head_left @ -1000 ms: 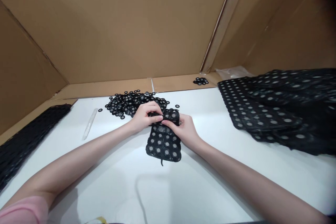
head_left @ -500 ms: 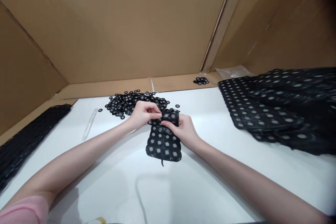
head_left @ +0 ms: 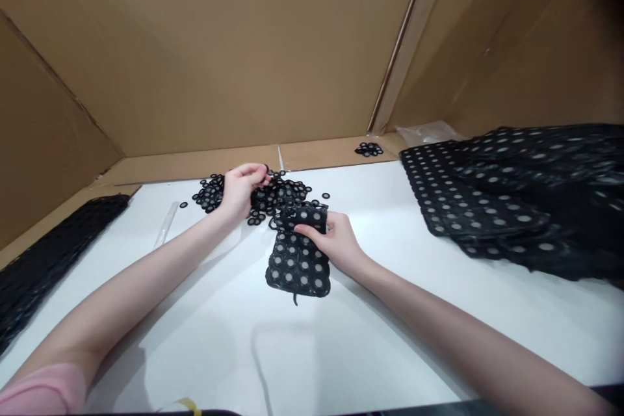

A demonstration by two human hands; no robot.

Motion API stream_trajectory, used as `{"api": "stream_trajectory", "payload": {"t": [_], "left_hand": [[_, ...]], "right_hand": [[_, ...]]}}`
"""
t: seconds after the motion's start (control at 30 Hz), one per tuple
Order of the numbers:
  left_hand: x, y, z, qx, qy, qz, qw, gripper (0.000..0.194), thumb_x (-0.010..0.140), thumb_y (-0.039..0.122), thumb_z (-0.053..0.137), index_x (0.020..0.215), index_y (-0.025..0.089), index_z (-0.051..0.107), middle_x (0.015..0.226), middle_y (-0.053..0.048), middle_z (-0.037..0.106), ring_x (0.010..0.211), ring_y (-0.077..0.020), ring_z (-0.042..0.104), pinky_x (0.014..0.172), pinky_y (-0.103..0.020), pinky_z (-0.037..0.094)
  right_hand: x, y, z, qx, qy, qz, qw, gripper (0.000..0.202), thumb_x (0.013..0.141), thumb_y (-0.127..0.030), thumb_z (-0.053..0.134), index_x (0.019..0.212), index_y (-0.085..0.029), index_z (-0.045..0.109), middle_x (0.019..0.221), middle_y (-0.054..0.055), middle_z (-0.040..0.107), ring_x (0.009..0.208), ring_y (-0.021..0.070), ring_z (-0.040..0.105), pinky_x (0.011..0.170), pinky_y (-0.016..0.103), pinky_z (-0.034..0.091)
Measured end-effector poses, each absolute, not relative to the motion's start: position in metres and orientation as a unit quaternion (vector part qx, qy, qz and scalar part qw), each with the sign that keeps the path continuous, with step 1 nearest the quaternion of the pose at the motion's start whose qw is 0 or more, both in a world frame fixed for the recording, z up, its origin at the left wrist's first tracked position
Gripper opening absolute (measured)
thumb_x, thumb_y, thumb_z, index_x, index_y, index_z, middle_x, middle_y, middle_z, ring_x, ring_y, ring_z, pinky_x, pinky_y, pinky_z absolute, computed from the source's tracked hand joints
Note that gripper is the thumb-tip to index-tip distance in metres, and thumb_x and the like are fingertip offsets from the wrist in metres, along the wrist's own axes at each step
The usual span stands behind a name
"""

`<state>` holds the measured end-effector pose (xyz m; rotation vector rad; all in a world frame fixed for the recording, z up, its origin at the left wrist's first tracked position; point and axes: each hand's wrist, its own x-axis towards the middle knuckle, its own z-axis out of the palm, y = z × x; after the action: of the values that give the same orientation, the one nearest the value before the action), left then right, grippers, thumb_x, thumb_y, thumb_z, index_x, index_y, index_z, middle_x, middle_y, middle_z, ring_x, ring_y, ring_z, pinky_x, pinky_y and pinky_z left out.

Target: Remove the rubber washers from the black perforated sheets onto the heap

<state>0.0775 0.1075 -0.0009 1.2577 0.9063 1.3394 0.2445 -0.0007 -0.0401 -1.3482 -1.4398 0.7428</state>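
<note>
The left hand [head_left: 238, 192] pinches a small ring [head_left: 266, 169] near the table's [head_left: 195, 331] far edge; held loosely, it could fall. The right hand [head_left: 341, 244] grips dotted sheeting [head_left: 298, 262].

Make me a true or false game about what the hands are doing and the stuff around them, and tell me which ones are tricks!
1. The right hand holds the dotted black sheet. True.
2. Both hands hold that sheet. False: the left hand is away from it, by the pile of small black discs.
3. The sheet's dots are bright red. False: they are pale grey.
4. A pink sleeve shows on the left arm. True.
5. The tabletop is white. True.
</note>
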Motion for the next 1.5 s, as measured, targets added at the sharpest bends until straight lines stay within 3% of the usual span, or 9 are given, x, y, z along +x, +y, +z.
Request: {"api": "stream_trajectory", "payload": {"t": [0.1, 0.2, 0.33, 0.53, 0.77, 0.93, 1.2, 1.37, 1.5], "left_hand": [[0.065, 0.121, 0.001, 0.650, 0.377, 0.531, 0.392, 0.023, 0.072, 0.033, 0.067, 0.084, 0.014, 0.072, 0.077, -0.007, 0.071, 0.073, -0.0178, 0.064, 0.080, -0.033, 0.048], [0.059, 0.124, -0.004, 0.776, 0.423, 0.419, 0.210, 0.025, 0.077, 0.027, 0.062, 0.098, 0.017, 0.072, 0.107, -0.010, 0.070, 0.104, -0.0265, 0.061, 0.099, -0.043, 0.040], [0.068, 0.102, -0.005, 0.856, 0.339, 0.382, 0.085, 0.046, 0.088, 0.030, 0.053, 0.132, 0.018, 0.050, 0.129, -0.012, 0.057, 0.119, -0.0265, 0.049, 0.103, -0.046, 0.035], [0.091, 0.063, -0.008, 0.936, 0.135, 0.315, 0.083, 0.035, 0.089, 0.032, 0.053, 0.120, 0.017, 0.058, 0.105, -0.012, 0.062, 0.097, -0.0214, 0.057, 0.086, -0.034, 0.048], [0.088, 0.067, -0.016, 0.904, 0.169, 0.375, 0.118, 0.029, 0.093, 0.021, 0.045, 0.117, 0.015, 0.060, 0.102, -0.011, 0.062, 0.094, -0.0185, 0.057, 0.084, -0.032, 0.048], [0.090, 0.060, -0.018, 0.883, 0.175, 0.377, 0.218, 0.025, 0.087, 0.024, 0.057, 0.109, 0.016, 0.065, 0.101, -0.009, 0.063, 0.095, -0.0190, 0.058, 0.086, -0.032, 0.047], [0.101, 0.050, -0.014, 0.816, 0.280, 0.409, 0.300, 0.003, 0.076, 0.016, 0.067, 0.078, 0.016, 0.068, 0.075, -0.002, 0.063, 0.072, -0.0147, 0.058, 0.069, -0.026, 0.043], [0.103, 0.048, -0.014, 0.801, 0.300, 0.411, 0.315, 0.010, 0.073, 0.007, 0.060, 0.069, 0.016, 0.064, 0.072, -0.001, 0.062, 0.070, -0.0140, 0.057, 0.066, -0.025, 0.043], [0.103, 0.049, -0.013, 0.798, 0.305, 0.411, 0.318, 0.008, 0.075, 0.015, 0.063, 0.067, 0.016, 0.064, 0.069, -0.001, 0.061, 0.067, -0.0138, 0.055, 0.064, -0.025, 0.041]], "right_hand": [[0.245, -0.001, -0.038, -0.560, -0.581, 0.323, 0.494, 0.028, 0.072, -0.041, 0.067, 0.064, -0.014, 0.062, 0.068, 0.006, 0.066, 0.066, 0.0192, 0.059, 0.059, 0.028, 0.045], [0.245, -0.001, -0.037, -0.553, -0.576, 0.337, 0.498, 0.028, 0.072, -0.041, 0.066, 0.072, -0.014, 0.064, 0.075, 0.007, 0.069, 0.071, 0.0207, 0.062, 0.063, 0.029, 0.047], [0.247, 0.001, -0.038, -0.548, -0.580, 0.340, 0.498, 0.028, 0.072, -0.041, 0.067, 0.078, -0.014, 0.065, 0.079, 0.007, 0.070, 0.073, 0.0205, 0.062, 0.065, 0.030, 0.047], [0.250, 0.003, -0.043, -0.547, -0.637, 0.273, 0.470, 0.024, 0.072, -0.037, 0.066, 0.065, -0.014, 0.059, 0.063, 0.002, 0.063, 0.062, 0.0175, 0.057, 0.055, 0.026, 0.040], [0.252, 0.000, -0.036, -0.539, -0.639, 0.293, 0.464, 0.028, 0.075, -0.042, 0.063, 0.085, -0.015, 0.065, 0.081, 0.005, 0.068, 0.073, 0.0185, 0.059, 0.066, 0.029, 0.045], [0.256, 0.002, -0.041, -0.566, -0.640, 0.277, 0.441, 0.028, 0.078, -0.042, 0.059, 0.075, -0.015, 0.066, 0.074, 0.006, 0.066, 0.071, 0.0202, 0.058, 0.065, 0.031, 0.044], [0.253, 0.002, -0.039, -0.578, -0.663, 0.226, 0.418, 0.026, 0.080, -0.036, 0.057, 0.065, -0.016, 0.065, 0.071, 0.006, 0.065, 0.068, 0.0198, 0.057, 0.062, 0.031, 0.042], [0.252, 0.003, -0.041, -0.573, -0.673, 0.219, 0.414, 0.021, 0.080, -0.031, 0.058, 0.067, -0.017, 0.066, 0.073, 0.006, 0.065, 0.070, 0.0192, 0.057, 0.065, 0.031, 0.043], [0.252, 0.002, -0.040, -0.575, -0.674, 0.217, 0.409, 0.024, 0.080, -0.033, 0.058, 0.063, -0.017, 0.063, 0.072, 0.006, 0.064, 0.069, 0.0186, 0.056, 0.064, 0.030, 0.042]]}}
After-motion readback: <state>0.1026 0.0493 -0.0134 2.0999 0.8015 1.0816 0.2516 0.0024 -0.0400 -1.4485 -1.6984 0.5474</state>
